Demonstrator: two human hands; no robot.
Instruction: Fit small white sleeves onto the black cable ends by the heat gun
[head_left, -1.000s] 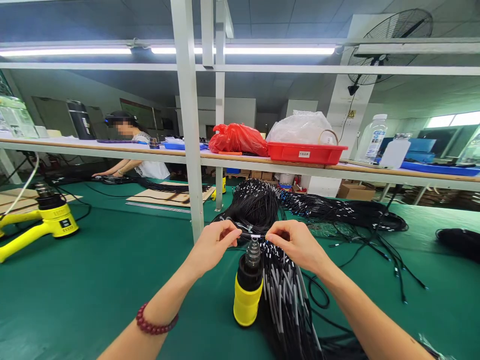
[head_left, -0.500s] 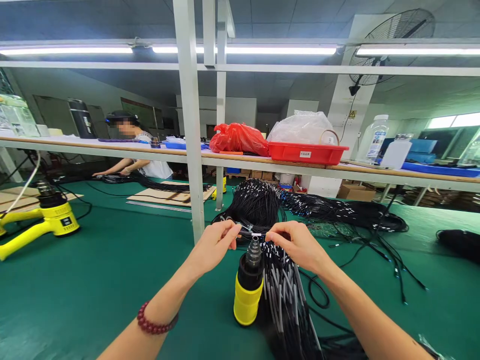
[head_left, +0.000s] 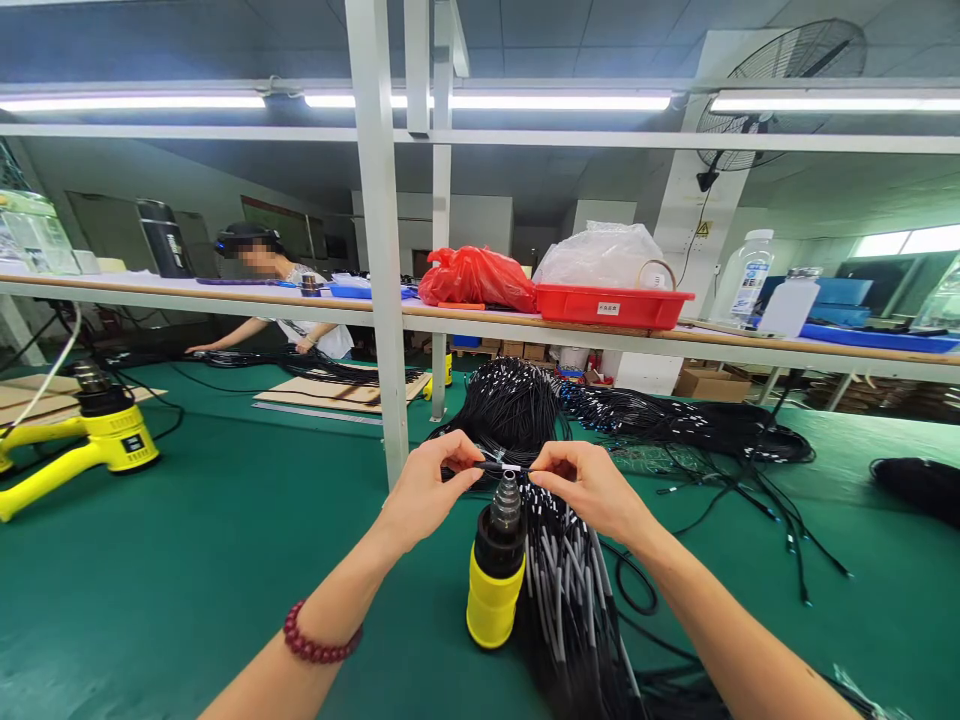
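A thin black cable [head_left: 492,466] with a white sleeve [head_left: 511,468] is stretched level between my hands. My left hand [head_left: 431,485] pinches it on the left of the sleeve, and my right hand [head_left: 589,485] pinches it just to the right. Right below the sleeve points the metal nozzle of a yellow and black heat gun [head_left: 495,590], standing upright on the green table. Beside the heat gun, under my right hand, lies a bundle of black cables with grey sleeves [head_left: 574,590].
Behind my hands a large coil of black cables [head_left: 510,400] is heaped, with more cables [head_left: 675,420] to its right. Another yellow heat gun [head_left: 124,435] stands at left. A shelf post [head_left: 382,250] rises ahead. A co-worker [head_left: 315,330] handles cables across the table.
My left hand has shifted slightly and its fingers now pinch the cable close to the white sleeve. My right hand has moved a little left. The co-worker's arm has moved right.
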